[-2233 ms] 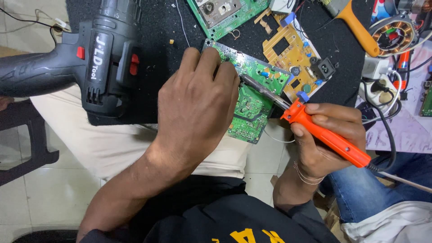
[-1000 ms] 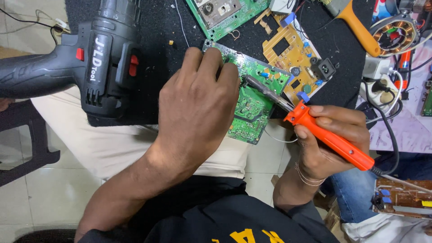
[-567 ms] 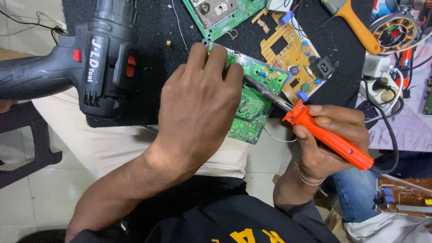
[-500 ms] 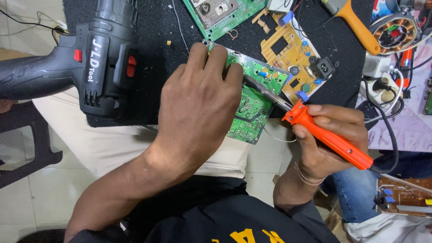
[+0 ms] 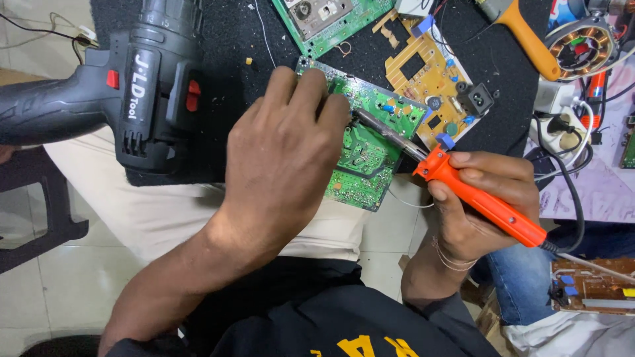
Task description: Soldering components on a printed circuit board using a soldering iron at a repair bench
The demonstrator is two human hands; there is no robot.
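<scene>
Green circuit board [image 5: 360,155] is laid on a black mat [image 5: 225,59], its near end overhanging the mat edge above the lap. Space is tight: black drill [image 5: 132,99] just left, yellow board [image 5: 426,79] just right. Left hand [image 5: 284,158] is pressed palm-down, fingers curled onto the board's far edge. Orange soldering iron [image 5: 483,205] is gripped in the closed right hand [image 5: 486,211], tip on the board. Tiled floor is seen below.

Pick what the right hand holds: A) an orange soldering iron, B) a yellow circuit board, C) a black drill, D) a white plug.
A: the right hand grips the orange soldering iron, its metal tip reaching the green board under the left hand.
</scene>
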